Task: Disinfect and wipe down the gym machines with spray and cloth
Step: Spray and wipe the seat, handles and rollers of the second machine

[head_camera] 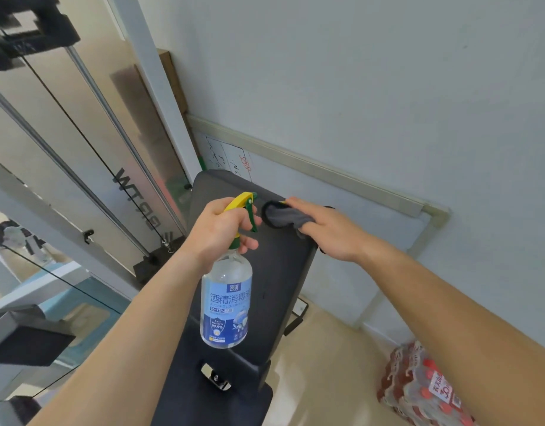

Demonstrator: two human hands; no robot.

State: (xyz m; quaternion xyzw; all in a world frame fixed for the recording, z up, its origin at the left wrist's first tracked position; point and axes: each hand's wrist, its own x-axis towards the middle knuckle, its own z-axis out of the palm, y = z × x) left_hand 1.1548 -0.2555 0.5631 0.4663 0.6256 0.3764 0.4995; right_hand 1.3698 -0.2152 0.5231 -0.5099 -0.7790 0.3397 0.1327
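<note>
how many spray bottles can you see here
1: the spray bottle gripped by the left hand over the black bench. The wrapped pack on the floor holds capped bottles, not sprayers.

Left hand curls in a grip; right hand lies flat.
</note>
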